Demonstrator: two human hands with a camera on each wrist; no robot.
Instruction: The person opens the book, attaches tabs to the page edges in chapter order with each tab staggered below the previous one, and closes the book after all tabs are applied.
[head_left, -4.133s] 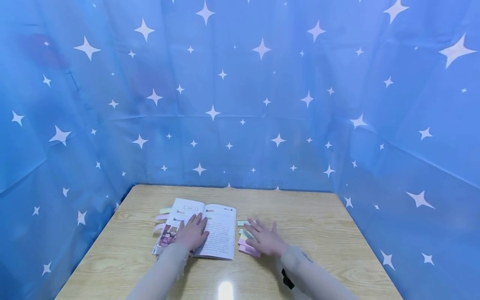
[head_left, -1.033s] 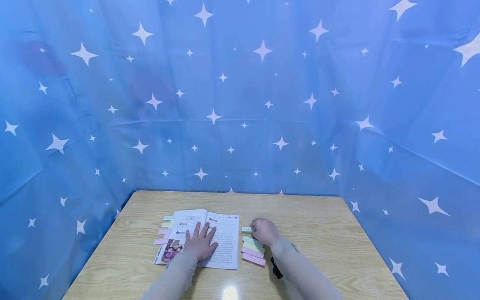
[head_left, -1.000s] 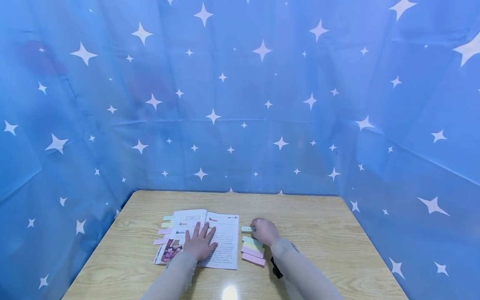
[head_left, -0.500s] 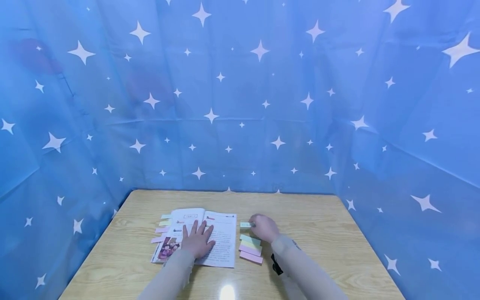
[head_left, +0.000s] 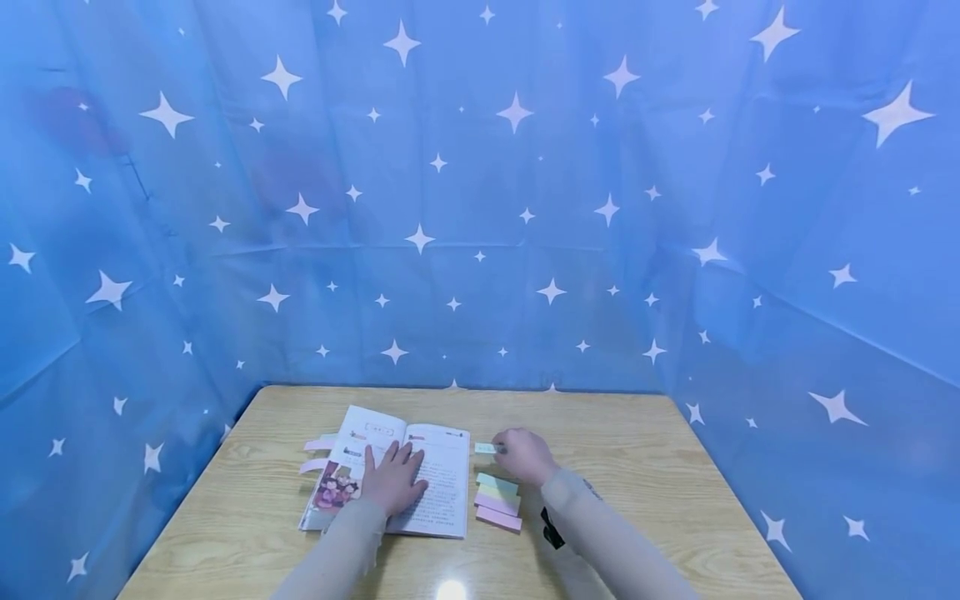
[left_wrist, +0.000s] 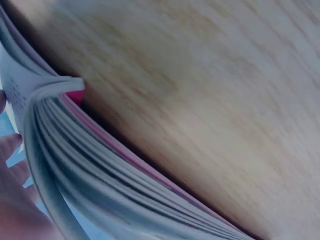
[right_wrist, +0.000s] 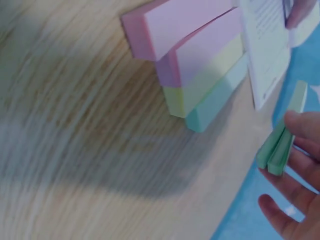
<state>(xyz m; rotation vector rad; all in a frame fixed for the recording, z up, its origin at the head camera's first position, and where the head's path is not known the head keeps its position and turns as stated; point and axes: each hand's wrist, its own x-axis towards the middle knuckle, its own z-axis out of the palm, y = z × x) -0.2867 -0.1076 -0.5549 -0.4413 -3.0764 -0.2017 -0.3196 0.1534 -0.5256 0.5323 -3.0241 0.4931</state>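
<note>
An open book (head_left: 442, 487) lies on the table with printed pages showing. My left hand (head_left: 393, 482) rests on it, fingers spread across the middle near the fold. To the book's right, my right hand (head_left: 525, 457) pinches a small green sticky note pad (right_wrist: 281, 142) between thumb and fingers. In the right wrist view that pad's near end splits into two layers. Below that hand several more pads lie close together: green (right_wrist: 220, 95), yellow (right_wrist: 207, 75), purple (right_wrist: 207, 52) and pink (right_wrist: 180, 25). The left wrist view shows the page edges (left_wrist: 125, 180) and part of the hand.
Pink sticky notes (head_left: 315, 466) stick out from the book's left edge, with a green one partly visible. The wooden table (head_left: 615, 483) extends right of the pads. A blue star-printed curtain (head_left: 480, 208) surrounds its back and sides.
Since the earliest frame, my right hand has gone from spread over the pads to pinching a green one. In the last half second the book's left pages have risen, covering some side notes.
</note>
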